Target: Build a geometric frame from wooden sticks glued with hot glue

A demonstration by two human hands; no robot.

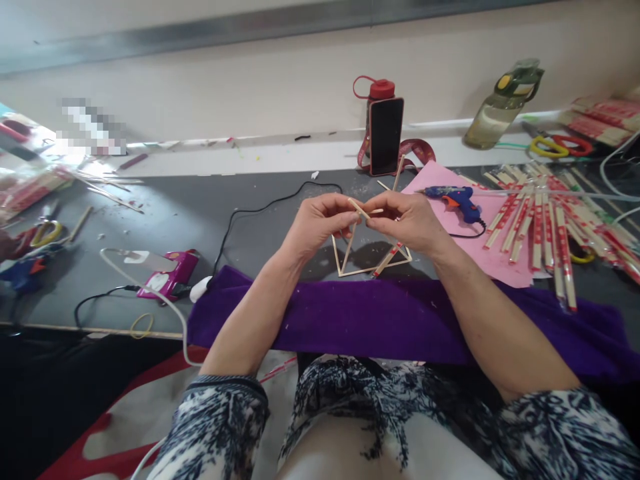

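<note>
Above the grey table, my left hand [327, 215] and my right hand [406, 217] meet with fingertips pinched together. Short pale wooden chopsticks [359, 208] cross between the fingers, and both hands grip them. Below and behind the hands stands a frame of joined chopsticks [357, 271], its upper part partly hidden by my fingers. A paper-wrapped pair of chopsticks [387, 261] lies slanted at the frame's right side. A blue glue gun [453, 196] rests on pink paper [511, 261], just right of my right hand.
Many wrapped chopsticks [561, 243] fan out at right. A phone [387, 137] leans on a red-capped bottle [383, 88]; a water bottle [500, 110] stands farther right. Purple cloth [370, 320] covers the front edge. A purple power strip [170, 275] with cables lies left.
</note>
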